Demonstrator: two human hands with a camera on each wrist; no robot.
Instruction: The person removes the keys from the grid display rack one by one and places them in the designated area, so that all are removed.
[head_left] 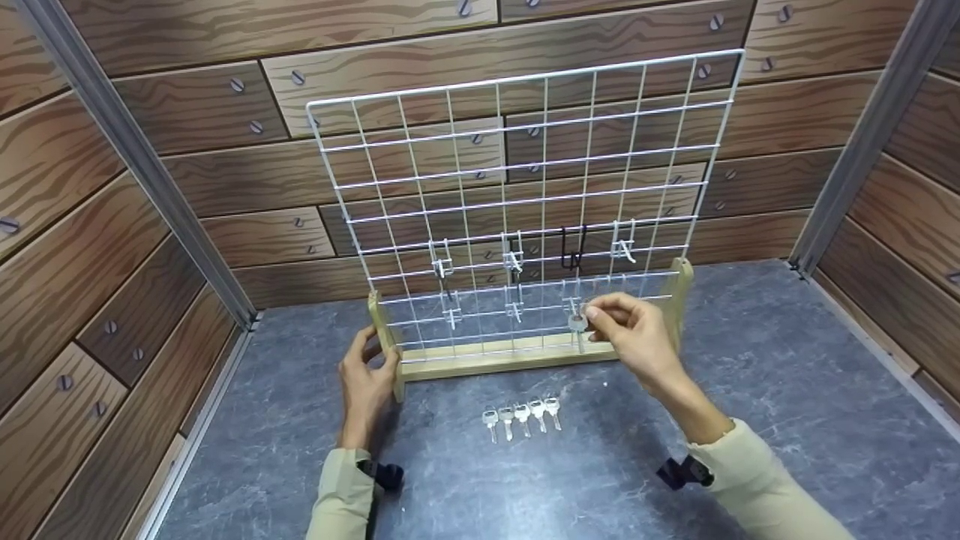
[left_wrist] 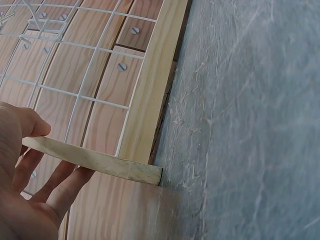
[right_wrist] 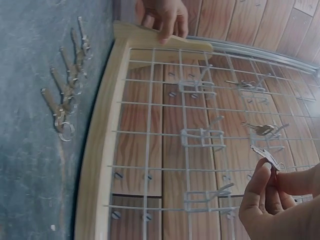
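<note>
My right hand [head_left: 637, 334] pinches a silver key [head_left: 577, 324] with a small ring between thumb and fingers. It holds the key before the lower hooks of a white wire grid [head_left: 525, 199]; in the right wrist view the key [right_wrist: 266, 156] is apart from the nearest hook [right_wrist: 207, 196]. My left hand [head_left: 367, 379] grips the grid's left wooden side post [left_wrist: 95, 161], thumb on one face and fingers on the other. Two keys hang from upper-row hooks, one of them a brassy key [right_wrist: 261, 128] in the right wrist view.
Several silver keys [head_left: 523, 420] lie in a row on the grey tabletop [head_left: 450, 487] before the grid. Among the white hooks is one black hook [head_left: 572, 251]. A wooden base bar [head_left: 487, 365] runs under the grid. Wood-patterned walls [head_left: 150, 300] stand around.
</note>
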